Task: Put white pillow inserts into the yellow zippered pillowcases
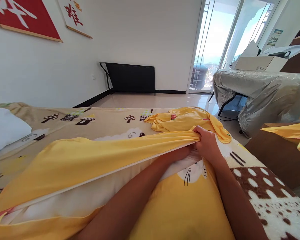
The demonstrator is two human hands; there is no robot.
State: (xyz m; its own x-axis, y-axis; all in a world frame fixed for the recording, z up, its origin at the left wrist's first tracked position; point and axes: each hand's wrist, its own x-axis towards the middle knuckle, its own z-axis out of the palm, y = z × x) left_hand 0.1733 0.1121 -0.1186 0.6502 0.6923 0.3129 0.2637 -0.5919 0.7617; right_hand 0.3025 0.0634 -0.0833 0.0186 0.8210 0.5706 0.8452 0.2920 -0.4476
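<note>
A yellow pillowcase (75, 156) with a cat-face print lies across the bed in front of me, its long opening spread and a white pillow (90, 196) showing inside. My right hand (205, 140) is closed round the bunched upper edge at the pillowcase's right end. Through the opening reaches my left arm, and my left hand (187, 151) is at the same corner, close to the right hand. Fabric and the right hand cover the left fingers, so what they hold is hidden.
Another crumpled yellow cloth (182, 118) lies behind on the patterned blanket (260, 180). A white pillow (7, 130) is at the left. Off the bed's right side stand a cardboard box (272, 160) with yellow cloth on it and plastic-covered furniture (260, 86).
</note>
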